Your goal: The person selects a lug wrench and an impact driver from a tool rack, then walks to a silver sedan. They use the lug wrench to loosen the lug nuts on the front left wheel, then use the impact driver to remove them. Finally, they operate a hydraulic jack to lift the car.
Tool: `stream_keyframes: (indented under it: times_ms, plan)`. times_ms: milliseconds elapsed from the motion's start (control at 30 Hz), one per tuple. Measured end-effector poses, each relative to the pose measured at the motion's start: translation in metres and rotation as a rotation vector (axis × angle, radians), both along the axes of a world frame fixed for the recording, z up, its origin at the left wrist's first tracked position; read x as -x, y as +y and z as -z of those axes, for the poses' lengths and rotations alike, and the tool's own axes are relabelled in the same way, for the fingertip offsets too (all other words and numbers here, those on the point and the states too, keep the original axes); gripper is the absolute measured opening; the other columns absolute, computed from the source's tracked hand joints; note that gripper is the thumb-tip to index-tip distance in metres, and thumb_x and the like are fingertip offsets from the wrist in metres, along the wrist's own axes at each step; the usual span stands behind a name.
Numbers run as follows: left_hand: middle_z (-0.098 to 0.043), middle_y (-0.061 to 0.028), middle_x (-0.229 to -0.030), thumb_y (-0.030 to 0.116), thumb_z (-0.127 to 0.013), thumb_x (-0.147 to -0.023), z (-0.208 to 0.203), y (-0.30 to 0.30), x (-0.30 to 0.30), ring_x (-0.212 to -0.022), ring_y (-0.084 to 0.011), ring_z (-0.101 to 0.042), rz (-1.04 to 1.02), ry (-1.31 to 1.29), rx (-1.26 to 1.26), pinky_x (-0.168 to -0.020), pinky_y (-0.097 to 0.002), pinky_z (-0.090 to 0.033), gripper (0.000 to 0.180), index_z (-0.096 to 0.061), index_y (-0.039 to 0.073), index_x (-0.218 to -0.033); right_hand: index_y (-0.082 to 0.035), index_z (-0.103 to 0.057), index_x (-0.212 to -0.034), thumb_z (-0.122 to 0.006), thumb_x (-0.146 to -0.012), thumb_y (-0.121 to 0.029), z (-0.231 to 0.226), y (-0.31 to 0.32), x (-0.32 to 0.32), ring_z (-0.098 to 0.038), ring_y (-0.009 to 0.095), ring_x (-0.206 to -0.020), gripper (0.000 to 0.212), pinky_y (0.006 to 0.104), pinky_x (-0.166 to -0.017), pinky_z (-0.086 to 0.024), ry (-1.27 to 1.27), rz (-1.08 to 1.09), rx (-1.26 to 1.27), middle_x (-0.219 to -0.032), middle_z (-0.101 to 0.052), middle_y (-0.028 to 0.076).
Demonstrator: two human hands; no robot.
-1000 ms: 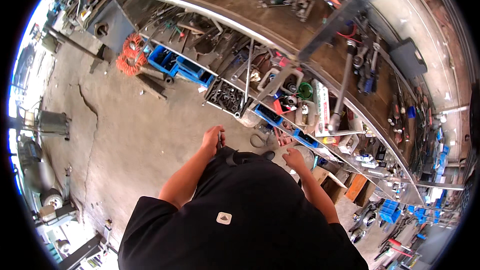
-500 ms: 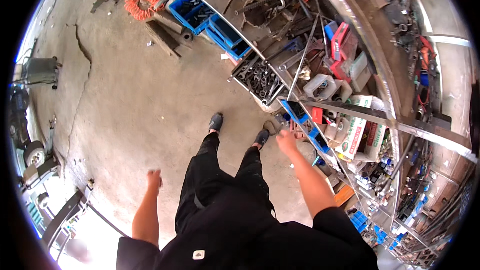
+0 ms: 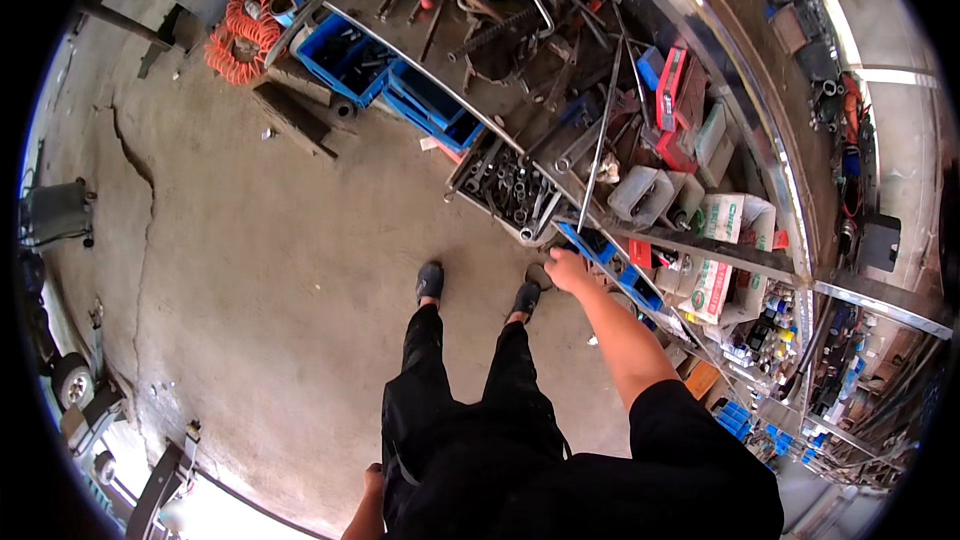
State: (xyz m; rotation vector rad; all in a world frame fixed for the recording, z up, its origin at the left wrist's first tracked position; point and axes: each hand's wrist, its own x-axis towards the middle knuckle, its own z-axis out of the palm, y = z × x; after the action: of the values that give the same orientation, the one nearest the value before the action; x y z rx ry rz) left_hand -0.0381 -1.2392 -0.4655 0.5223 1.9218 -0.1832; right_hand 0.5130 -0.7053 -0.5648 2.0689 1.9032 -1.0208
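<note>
My right hand [image 3: 567,269] is stretched forward over the floor, loosely curled, with nothing showing in it. It is nearest to a small blue bin [image 3: 640,287] and a metal tray of wrenches [image 3: 512,185] on the tool rack; a gap to both seems to remain. A dark ring-like thing [image 3: 538,277] on the floor shows just beside the hand. My left hand [image 3: 374,478] hangs low by my left hip, its fingers hidden from view.
A long rack [image 3: 470,105] of tools and boxes runs along the right. Blue bins [image 3: 345,55] stand at its far end, near an orange coiled hose [image 3: 245,32] and a wooden block [image 3: 293,120]. A wheeled grey bin [image 3: 57,213] stands far left on the cracked concrete floor [image 3: 270,260].
My left hand has swung back from the front to beside my hip. My right hand has come nearer the wrench tray. The rack has shifted slightly left and down in view.
</note>
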Motion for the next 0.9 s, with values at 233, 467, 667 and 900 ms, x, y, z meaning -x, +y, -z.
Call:
stream_keyframes:
  times_ms: [233,467,667,900]
  plan:
    - [-0.057,-0.0080,-0.058,0.020,-0.066,-0.092,-0.014,0.093,0.002,-0.045,-0.0196,-0.055,-0.634,-0.069,0.107,-0.041,-0.0347,-0.045,0.020,-0.061,0.001,-0.095,-0.004,-0.069,-0.118,-0.063,-0.087,-0.030,-0.020,0.032,0.004,-0.062,0.044,-0.113,0.040,0.0475,-0.096,-0.051,-0.128,0.001,0.215,-0.117,-0.067,0.026]
    - [-0.072,-0.0132,-0.074,0.026,-0.073,-0.085,-0.007,0.100,-0.022,-0.067,-0.0224,-0.069,-0.347,0.084,0.018,-0.064,-0.0367,-0.055,0.029,-0.072,-0.002,-0.092,0.000,-0.065,-0.099,-0.063,-0.085,-0.026,-0.004,0.088,0.009,-0.063,0.046,-0.103,0.030,0.0520,-0.087,-0.051,0.018,-0.014,-0.042,-0.104,-0.068,0.027]
    - [-0.075,-0.0147,-0.081,0.033,-0.076,-0.084,-0.016,0.106,-0.043,-0.076,-0.0211,-0.071,-0.307,0.086,0.036,-0.071,-0.0359,-0.055,0.037,-0.074,-0.003,-0.095,-0.003,-0.067,-0.099,-0.062,-0.085,-0.027,-0.001,0.115,0.057,-0.064,0.046,-0.100,0.028,0.0522,-0.086,-0.052,-0.002,-0.098,0.140,-0.101,-0.069,0.026]
    - [-0.075,-0.0146,-0.085,0.029,-0.072,-0.085,0.003,0.145,-0.069,-0.084,-0.0213,-0.070,-0.438,0.038,-0.014,-0.078,-0.0374,-0.054,0.033,-0.074,-0.002,-0.097,0.000,-0.064,-0.095,-0.064,-0.084,-0.028,-0.001,0.148,0.069,-0.064,0.048,-0.092,0.030,0.0526,-0.079,-0.051,0.161,-0.146,0.083,-0.095,-0.066,0.028]
